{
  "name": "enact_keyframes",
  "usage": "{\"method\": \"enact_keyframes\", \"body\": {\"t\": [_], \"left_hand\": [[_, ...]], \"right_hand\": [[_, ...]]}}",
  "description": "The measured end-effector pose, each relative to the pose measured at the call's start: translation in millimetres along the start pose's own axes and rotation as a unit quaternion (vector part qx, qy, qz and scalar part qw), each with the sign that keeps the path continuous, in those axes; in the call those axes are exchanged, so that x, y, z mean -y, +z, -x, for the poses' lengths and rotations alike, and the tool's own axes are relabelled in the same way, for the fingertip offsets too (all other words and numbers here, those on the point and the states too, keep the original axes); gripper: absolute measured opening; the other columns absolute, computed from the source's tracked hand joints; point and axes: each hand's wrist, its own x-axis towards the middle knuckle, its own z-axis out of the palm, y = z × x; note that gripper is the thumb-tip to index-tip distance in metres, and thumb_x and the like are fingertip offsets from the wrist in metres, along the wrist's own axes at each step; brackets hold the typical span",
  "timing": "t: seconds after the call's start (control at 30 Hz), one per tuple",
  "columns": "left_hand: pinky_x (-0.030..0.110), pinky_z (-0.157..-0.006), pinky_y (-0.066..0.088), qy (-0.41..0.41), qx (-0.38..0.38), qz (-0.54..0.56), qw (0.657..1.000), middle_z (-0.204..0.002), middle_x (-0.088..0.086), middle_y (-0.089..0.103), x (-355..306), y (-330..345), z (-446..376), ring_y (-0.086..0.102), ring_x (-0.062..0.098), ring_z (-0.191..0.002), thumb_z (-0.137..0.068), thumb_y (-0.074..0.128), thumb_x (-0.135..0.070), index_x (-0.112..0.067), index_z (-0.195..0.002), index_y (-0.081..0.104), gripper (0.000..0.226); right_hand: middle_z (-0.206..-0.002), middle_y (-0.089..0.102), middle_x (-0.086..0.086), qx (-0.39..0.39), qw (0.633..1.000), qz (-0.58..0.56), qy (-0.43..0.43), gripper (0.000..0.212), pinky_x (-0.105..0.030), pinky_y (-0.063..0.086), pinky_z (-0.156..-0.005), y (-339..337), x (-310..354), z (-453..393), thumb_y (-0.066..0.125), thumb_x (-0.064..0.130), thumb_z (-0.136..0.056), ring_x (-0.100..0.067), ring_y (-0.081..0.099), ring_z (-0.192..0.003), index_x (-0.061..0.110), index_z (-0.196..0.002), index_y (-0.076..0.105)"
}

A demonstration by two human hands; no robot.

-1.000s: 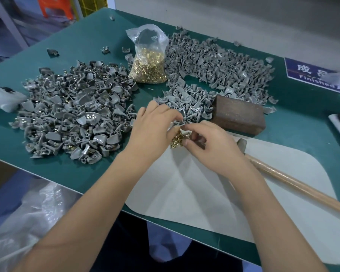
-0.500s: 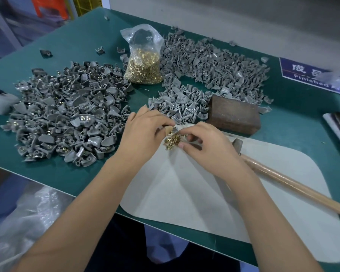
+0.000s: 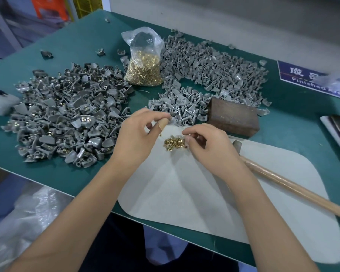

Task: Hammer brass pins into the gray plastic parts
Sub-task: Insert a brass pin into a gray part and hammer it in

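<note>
A: What's lying behind the green bench [image 3: 71, 48]?
B: A pale grey wall [image 3: 243, 18] is running along its far edge.
A: And off to the left?
B: Something orange [image 3: 51, 6] and a yellow crate [image 3: 90, 5] are sitting there, clear plastic sheeting [image 3: 18, 222] bunching below the bench's front edge

There is one view only — a wide-angle camera worn on the person's head, looking forward and steeply down across the green table [image 3: 294, 122]. It sits close: both forearms rise from the bottom edge, and the left hand [image 3: 139, 138] and right hand [image 3: 210, 148] meet near the middle of the picture. The table's near edge cuts slantwise across the lower left, with floor beneath it. The far edge runs along the top, a pale wall behind — straight lines bow toward the borders. With no second view, nothing is shared.
</note>
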Motion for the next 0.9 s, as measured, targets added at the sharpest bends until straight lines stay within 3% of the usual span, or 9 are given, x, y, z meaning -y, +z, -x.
{"method": "enact_keyframes", "body": {"t": [0.07,0.23,0.43,0.6,0.7,0.83,0.9], "left_hand": [[0.007,-0.073,0.038,-0.019,-0.031,0.008,0.999,-0.093,-0.021,0.065,-0.8,-0.1,0.1,0.055,0.001,-0.081,-0.098,0.066,-0.022,-0.027,-0.11,0.077,0.017],[0.005,-0.071,0.038,-0.036,0.022,-0.023,0.999,-0.099,-0.018,0.065,1.2,0.9,0.6,0.055,0.002,-0.086,-0.096,0.07,-0.023,-0.025,-0.117,0.075,0.022],[0.005,-0.077,0.039,-0.039,0.012,-0.051,0.998,-0.099,-0.016,0.065,-2.6,-0.6,-1.1,0.056,-0.002,-0.088,-0.097,0.068,-0.023,-0.026,-0.115,0.073,0.02],[0.03,-0.081,0.047,-0.038,-0.01,-0.062,0.997,-0.095,-0.008,0.067,-2.6,-1.8,-0.7,0.056,0.008,-0.085,-0.1,0.064,-0.027,-0.022,-0.105,0.075,0.013],[0.034,-0.079,0.046,-0.027,-0.035,-0.068,0.997,-0.096,-0.009,0.062,-3.2,-2.9,-0.2,0.052,0.008,-0.084,-0.101,0.062,-0.029,-0.022,-0.103,0.072,0.013],[0.042,-0.077,0.05,-0.021,-0.064,-0.072,0.995,-0.102,-0.012,0.062,-4.9,-3.5,1.7,0.054,0.009,-0.081,-0.105,0.053,-0.035,-0.025,-0.11,0.066,0.017],[0.045,-0.073,0.052,-0.029,-0.05,-0.053,0.997,-0.095,-0.014,0.069,-5.1,-2.8,2.6,0.061,0.012,-0.079,-0.106,0.05,-0.038,-0.03,-0.112,0.061,0.015]], "right_hand": [[-0.098,0.064,0.01,0.006,1.0,0.012,0.007,0.017,-0.022,0.045,-0.083,0.3,1.1,0.0,0.066,0.022,-0.096,-0.002,0.057,-0.09,0.028,-0.11,0.074],[-0.096,0.059,0.008,0.018,0.999,0.026,0.01,0.021,-0.006,0.037,-0.077,0.8,2.3,0.2,0.066,0.013,-0.094,0.0,0.051,-0.084,0.023,-0.11,0.076],[-0.108,0.062,0.005,-0.013,0.998,0.052,-0.029,0.022,-0.042,0.049,-0.091,1.0,11.6,-5.4,0.062,0.022,-0.099,-0.015,0.056,-0.103,0.021,-0.118,0.073],[-0.123,0.063,-0.007,0.034,0.989,0.082,-0.115,0.031,-0.051,0.048,-0.092,13.3,27.5,-6.4,0.056,0.007,-0.097,-0.03,0.058,-0.113,0.011,-0.124,0.071],[-0.129,0.059,-0.008,0.075,0.98,0.131,-0.129,0.035,-0.05,0.046,-0.092,22.1,33.7,-4.3,0.052,0.011,-0.096,-0.033,0.054,-0.117,0.012,-0.128,0.068],[-0.115,0.062,-0.007,0.076,0.978,0.139,-0.135,0.031,-0.048,0.047,-0.091,24.8,34.7,-3.7,0.053,0.012,-0.097,-0.031,0.054,-0.108,0.011,-0.122,0.072],[-0.108,0.064,-0.008,0.062,0.982,0.123,-0.127,0.026,-0.047,0.048,-0.089,22.6,32.1,-2.0,0.055,0.011,-0.097,-0.032,0.057,-0.104,0.009,-0.115,0.075]]}}
